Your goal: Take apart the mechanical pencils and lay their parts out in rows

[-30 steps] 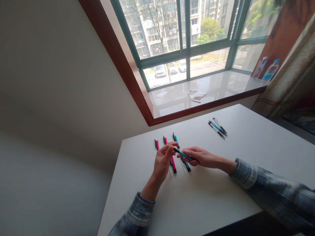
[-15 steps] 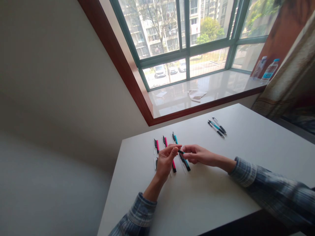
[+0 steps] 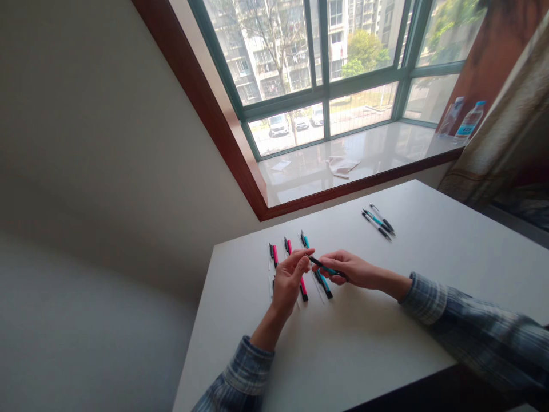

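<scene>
A black-and-teal pen (image 3: 329, 269) is held between my two hands above the table. The thumb and index finger of my left hand (image 3: 287, 283) pinch its thin upper-left end. Toward the other end, the fingers of my right hand (image 3: 355, 269) are closed round the teal barrel. Below and behind the hands lie disassembled pen parts in rows: a pink barrel (image 3: 275, 256) with a black piece, another pink barrel (image 3: 304, 290) partly behind my left hand, and a teal barrel (image 3: 327, 289) with thin clear refills beside it. My left hand hides some of these parts.
Three assembled pens (image 3: 378, 222) lie together at the back right of the white table (image 3: 364, 349). Behind it, the window sill (image 3: 386, 149) bears a crumpled cloth (image 3: 342, 166) and two plastic bottles (image 3: 470, 121). A wall (image 3: 107, 200) runs along the left.
The pen has turned in my right hand, so more of its teal barrel now shows. My left hand stays almost where it was. The parts on the table have not moved.
</scene>
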A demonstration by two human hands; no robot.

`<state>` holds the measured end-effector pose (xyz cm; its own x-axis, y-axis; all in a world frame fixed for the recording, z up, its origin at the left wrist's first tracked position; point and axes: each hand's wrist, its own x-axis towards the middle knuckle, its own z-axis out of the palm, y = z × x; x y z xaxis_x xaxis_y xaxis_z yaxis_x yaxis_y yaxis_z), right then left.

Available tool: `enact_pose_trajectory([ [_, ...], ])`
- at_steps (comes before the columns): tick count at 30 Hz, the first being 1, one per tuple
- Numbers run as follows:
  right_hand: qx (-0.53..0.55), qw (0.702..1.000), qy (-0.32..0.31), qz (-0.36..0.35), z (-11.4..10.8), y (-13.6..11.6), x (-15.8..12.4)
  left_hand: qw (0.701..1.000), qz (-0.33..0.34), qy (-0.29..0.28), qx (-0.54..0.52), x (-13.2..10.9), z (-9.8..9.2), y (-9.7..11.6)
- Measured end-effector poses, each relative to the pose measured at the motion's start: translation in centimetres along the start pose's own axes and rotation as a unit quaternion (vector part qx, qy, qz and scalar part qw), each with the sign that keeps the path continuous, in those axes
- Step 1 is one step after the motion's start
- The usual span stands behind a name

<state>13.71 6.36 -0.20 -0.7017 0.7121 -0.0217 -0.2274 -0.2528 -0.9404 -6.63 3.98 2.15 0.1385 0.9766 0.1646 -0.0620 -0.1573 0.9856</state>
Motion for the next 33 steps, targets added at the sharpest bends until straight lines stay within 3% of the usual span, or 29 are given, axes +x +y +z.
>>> enact_pose_trajectory([
  [5,-0.039,0.999,0.005,-0.013,0.0,-0.2,0.0,0.999,0.008,0.045,-0.007,0.2,0.0,0.0],
  [11,-0.045,0.997,0.067,-0.008,0.0,-0.5,0.0,0.995,0.024,0.092,0.033,0.3,-0.2,0.5],
  [17,-0.151,0.976,0.14,-0.078,-0.1,-1.4,-0.2,0.967,0.096,0.029,0.234,-0.4,0.4,0.9],
  [21,-0.204,0.965,0.132,-0.101,0.3,-1.8,-0.2,0.928,0.15,-0.012,0.34,-0.9,0.6,0.6],
  [25,-0.221,0.96,0.13,-0.112,0.4,-1.5,-0.1,0.889,0.179,-0.015,0.421,-1.0,0.5,0.4],
  [29,-0.239,0.954,0.13,-0.128,0.3,-0.9,0.0,0.858,0.197,-0.029,0.474,-0.9,0.6,0.6],
  [33,-0.284,0.939,0.143,-0.128,0.2,-1.0,-0.1,0.86,0.203,-0.038,0.467,-0.8,0.6,0.6],
])
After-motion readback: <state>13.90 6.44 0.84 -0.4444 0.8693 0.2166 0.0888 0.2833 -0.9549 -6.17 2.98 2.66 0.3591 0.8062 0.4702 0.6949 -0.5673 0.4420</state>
